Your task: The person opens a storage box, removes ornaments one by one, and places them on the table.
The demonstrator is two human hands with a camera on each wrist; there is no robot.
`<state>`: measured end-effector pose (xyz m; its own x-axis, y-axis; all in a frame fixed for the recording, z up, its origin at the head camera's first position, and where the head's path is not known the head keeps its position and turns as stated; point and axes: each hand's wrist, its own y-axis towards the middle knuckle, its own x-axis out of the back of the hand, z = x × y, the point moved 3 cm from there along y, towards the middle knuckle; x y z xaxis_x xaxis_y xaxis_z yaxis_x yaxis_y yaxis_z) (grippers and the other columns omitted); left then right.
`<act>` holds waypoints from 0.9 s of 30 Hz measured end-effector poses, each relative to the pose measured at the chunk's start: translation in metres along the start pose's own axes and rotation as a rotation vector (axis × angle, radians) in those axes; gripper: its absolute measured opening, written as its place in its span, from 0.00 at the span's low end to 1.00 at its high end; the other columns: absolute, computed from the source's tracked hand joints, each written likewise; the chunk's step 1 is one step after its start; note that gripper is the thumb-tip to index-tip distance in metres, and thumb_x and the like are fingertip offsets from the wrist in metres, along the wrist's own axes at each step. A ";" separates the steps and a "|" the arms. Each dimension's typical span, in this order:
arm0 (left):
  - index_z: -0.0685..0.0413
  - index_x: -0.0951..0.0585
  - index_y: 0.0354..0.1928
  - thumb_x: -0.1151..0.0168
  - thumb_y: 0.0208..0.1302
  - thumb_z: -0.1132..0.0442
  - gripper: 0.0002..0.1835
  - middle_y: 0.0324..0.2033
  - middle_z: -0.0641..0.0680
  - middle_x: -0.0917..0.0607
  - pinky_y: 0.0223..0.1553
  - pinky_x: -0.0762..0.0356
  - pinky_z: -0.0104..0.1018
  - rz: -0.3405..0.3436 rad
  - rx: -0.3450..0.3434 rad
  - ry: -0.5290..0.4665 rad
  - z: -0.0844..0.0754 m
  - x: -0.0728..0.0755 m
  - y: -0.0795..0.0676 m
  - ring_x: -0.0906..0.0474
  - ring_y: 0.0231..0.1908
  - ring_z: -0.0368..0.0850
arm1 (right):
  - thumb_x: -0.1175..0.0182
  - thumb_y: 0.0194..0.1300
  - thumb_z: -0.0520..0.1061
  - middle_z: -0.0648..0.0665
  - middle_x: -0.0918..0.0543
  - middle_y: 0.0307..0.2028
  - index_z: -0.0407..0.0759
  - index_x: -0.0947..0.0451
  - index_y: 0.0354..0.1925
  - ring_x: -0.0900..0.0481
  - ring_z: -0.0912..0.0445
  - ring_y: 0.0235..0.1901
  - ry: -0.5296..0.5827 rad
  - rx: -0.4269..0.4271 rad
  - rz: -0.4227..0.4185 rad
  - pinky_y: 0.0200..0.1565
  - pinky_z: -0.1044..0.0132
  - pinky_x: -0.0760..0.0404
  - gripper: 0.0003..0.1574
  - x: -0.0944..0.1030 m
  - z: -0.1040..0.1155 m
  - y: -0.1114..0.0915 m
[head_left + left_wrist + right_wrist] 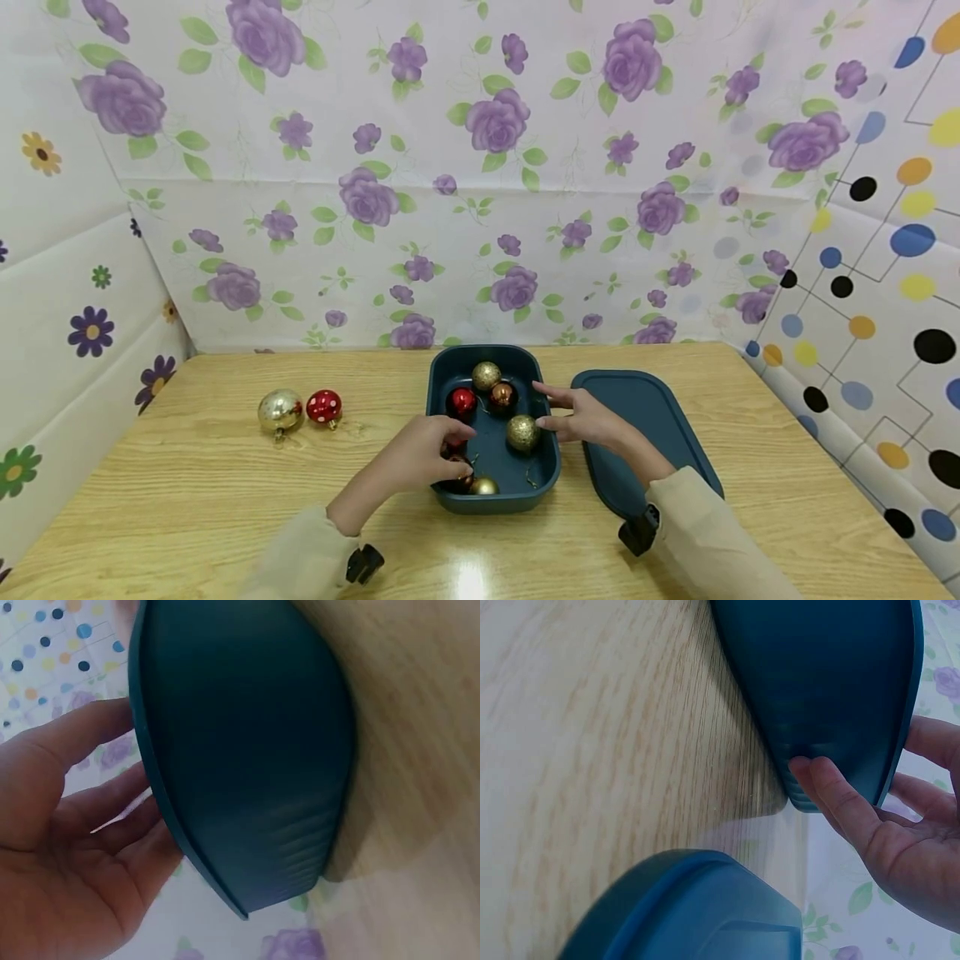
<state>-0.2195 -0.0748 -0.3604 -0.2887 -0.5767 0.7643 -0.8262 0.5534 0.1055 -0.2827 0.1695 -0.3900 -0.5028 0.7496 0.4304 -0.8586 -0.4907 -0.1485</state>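
A dark teal rectangular box (495,502) holds several Christmas baubles. My left hand (423,454) reaches over its left rim, the thumb against a dark brown bauble (459,483) and the fingers curved over a red one; the left wrist view hides the fingertips behind the box wall. At the right rim is my right hand (588,417), its thumb tip by a gold glitter bauble (522,433). Two of its fingers (836,787) touch the wall's outside in the right wrist view. A red bauble (461,402), a copper bauble (503,396) and another gold glitter bauble (486,375) lie towards the back.
The teal lid (637,408) lies flat on the wooden table (225,508), right of the box and under my right forearm. Further left sit a large pale gold bauble (281,412) and a red mushroom-shaped ornament (325,407) with white dots. Patterned cloths stand around the back and sides.
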 end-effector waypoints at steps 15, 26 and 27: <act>0.57 0.29 0.15 0.34 0.45 0.72 0.12 0.13 0.45 0.35 0.21 0.41 0.28 0.103 0.047 0.312 -0.017 -0.013 0.010 0.44 0.17 0.37 | 0.40 0.60 0.47 0.27 0.47 0.65 0.45 0.48 0.69 0.43 0.39 0.63 0.020 0.000 -0.014 0.35 0.50 0.23 0.44 -0.002 -0.005 0.003; 0.48 0.44 0.11 0.39 0.42 0.77 0.25 0.13 0.44 0.50 0.19 0.53 0.29 0.067 0.028 0.376 -0.016 -0.018 0.011 0.52 0.16 0.37 | 0.39 0.60 0.47 0.27 0.47 0.65 0.46 0.48 0.69 0.44 0.39 0.63 0.022 -0.002 -0.021 0.37 0.50 0.22 0.45 -0.001 -0.003 0.003; 0.49 0.42 0.10 0.38 0.43 0.77 0.24 0.12 0.44 0.49 0.19 0.52 0.29 0.072 0.029 0.377 -0.015 -0.018 0.012 0.51 0.16 0.37 | 0.39 0.60 0.47 0.27 0.47 0.65 0.46 0.48 0.69 0.44 0.39 0.64 0.022 -0.003 -0.022 0.37 0.50 0.22 0.45 -0.001 -0.003 0.003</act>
<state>-0.2166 -0.0486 -0.3632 -0.1526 -0.2730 0.9498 -0.8251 0.5641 0.0296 -0.2849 0.1692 -0.3935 -0.4860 0.7699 0.4136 -0.8697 -0.4729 -0.1417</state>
